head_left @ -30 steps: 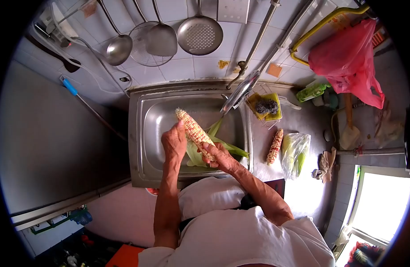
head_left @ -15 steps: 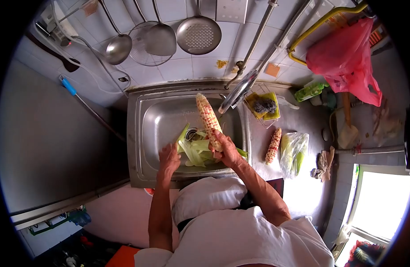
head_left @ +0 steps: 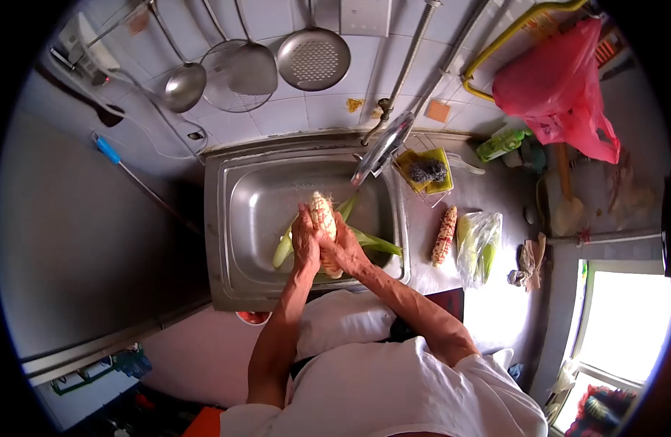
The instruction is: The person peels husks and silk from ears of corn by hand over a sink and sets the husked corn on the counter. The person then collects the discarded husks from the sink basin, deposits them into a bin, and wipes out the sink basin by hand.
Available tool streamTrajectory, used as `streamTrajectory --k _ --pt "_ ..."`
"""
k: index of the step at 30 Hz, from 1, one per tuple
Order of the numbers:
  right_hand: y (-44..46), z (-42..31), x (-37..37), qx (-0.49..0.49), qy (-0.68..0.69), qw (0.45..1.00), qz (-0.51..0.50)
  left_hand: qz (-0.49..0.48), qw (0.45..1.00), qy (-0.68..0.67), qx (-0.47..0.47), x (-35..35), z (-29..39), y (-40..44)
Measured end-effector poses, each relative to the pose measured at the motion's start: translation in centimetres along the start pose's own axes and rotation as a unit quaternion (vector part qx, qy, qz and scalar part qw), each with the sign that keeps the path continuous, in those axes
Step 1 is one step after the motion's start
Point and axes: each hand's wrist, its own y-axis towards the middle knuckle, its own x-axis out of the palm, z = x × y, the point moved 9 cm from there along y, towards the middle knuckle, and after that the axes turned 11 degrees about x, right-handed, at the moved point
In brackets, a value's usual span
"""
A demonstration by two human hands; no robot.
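A red-and-cream speckled corn cob [head_left: 322, 211] is held over the sink basin [head_left: 259, 207], its pale tip pointing toward the tiled wall. The left hand [head_left: 305, 238] is partly curled against the cob's left side, fingers close together; the right hand [head_left: 342, 249] is closed around its lower right side, so both grip it at once — the two hands nearly meet across its front. Green corn husks [head_left: 379, 242] lie in the basin beneath and to either side of the hands. Above them, the chrome faucet [head_left: 385, 148] angles over the basin's far right part.

On the counter to the right, a second speckled cob [head_left: 444, 237] lies just beside a clear plastic bag [head_left: 481, 251] with something green inside. Nearer the wall, a wire rack [head_left: 427, 198] holds a yellow sponge [head_left: 440, 160] and a dark scouring pad [head_left: 428, 172]. A ladle [head_left: 184, 87], a spatula [head_left: 252, 69] and a perforated skimmer [head_left: 313, 60] hang on the wall — all well apart from the hands.
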Motion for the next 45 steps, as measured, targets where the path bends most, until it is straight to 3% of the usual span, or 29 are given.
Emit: streamTrajectory --k 3,4,5,7,11,12,13,15,16,17,19,23,25,26,27,29,35,41,43,45 --pt "0.4 0.0 -1.1 0.043 -0.005 0.998 0.049 0.039 0.995 0.09 -0.011 -0.8 -0.3 -1.4" --pt "0.4 0.4 -1.5 0.083 0.013 0.994 0.07 0.013 0.999 0.045 0.003 -0.3 -0.4 -1.5" --pt "0.7 0.9 -1.5 0.084 0.014 0.994 0.068 0.015 0.999 0.046 0.003 -0.6 -0.7 -1.9" --pt "1.3 0.5 -2.6 0.052 -0.122 0.98 0.145 0.039 0.998 0.024 -0.053 -1.4 -2.8 -3.0" --pt "1.6 0.8 -2.7 0.026 -0.138 0.981 0.133 0.04 0.997 0.015 -0.057 -1.7 -3.5 -4.2" --pt "1.3 -0.8 -2.5 -0.062 -0.155 0.975 0.147 0.103 0.993 0.049 -0.026 -2.5 -3.1 -3.9" --pt "1.5 -0.8 -2.7 -0.062 -0.155 0.975 0.146 0.104 0.993 0.048 -0.026 -2.6 -2.9 -4.1" --pt "1.6 -1.7 -2.8 -0.104 -0.236 0.954 0.151 0.079 0.984 -0.073 -0.144 -1.9 -4.2 -5.5" --pt "0.9 -4.1 -3.1 -0.182 -0.238 0.935 0.189 0.083 0.984 -0.083 -0.137 -1.2 -3.8 -5.3" --pt "2.2 -1.6 -4.4 -0.193 -0.226 0.919 0.259 0.059 0.99 -0.045 -0.118 -0.8 -2.7 -5.3" --pt "4.3 1.3 -7.0 0.037 0.012 0.972 0.232 0.053 0.988 -0.058 -0.132 -0.8 -3.3 -5.3" --pt "6.3 2.8 -7.1 0.033 0.107 0.986 0.12 0.024 0.986 -0.082 -0.143 -0.1 -2.7 -5.5" --pt "5.9 2.8 -5.1 0.099 0.102 0.989 0.05 0.018 0.983 -0.061 -0.171 -0.4 -3.4 -5.6" --pt "5.6 2.6 -4.8 0.059 -0.013 0.993 0.105 0.0 0.983 -0.001 -0.184 -0.6 -3.6 -5.8" --pt "4.4 -0.7 -4.2 -0.048 -0.032 0.99 0.127 -0.002 0.983 -0.001 -0.185 -0.6 -3.7 -5.6" --pt "4.2 -0.3 -3.7 0.033 -0.06 0.993 0.097 0.023 0.974 0.015 -0.225 -1.2 -4.3 -5.9" --pt "3.7 0.5 -3.3 0.052 -0.059 0.988 0.136 0.038 0.973 0.01 -0.226 -2.2 -4.8 -6.3" --pt "4.0 -0.7 -1.3 -0.02 0.034 0.998 0.045 0.06 0.971 0.017 -0.23 -4.0 -3.8 -6.2" --pt "4.4 1.6 -2.1 -0.037 -0.032 0.998 0.049 0.051 0.979 -0.013 -0.197 -3.9 -2.9 -5.8" --pt "3.8 3.9 -3.2 -0.074 -0.214 0.966 0.122 0.081 0.974 -0.04 -0.209 -4.3 -2.3 -5.8"
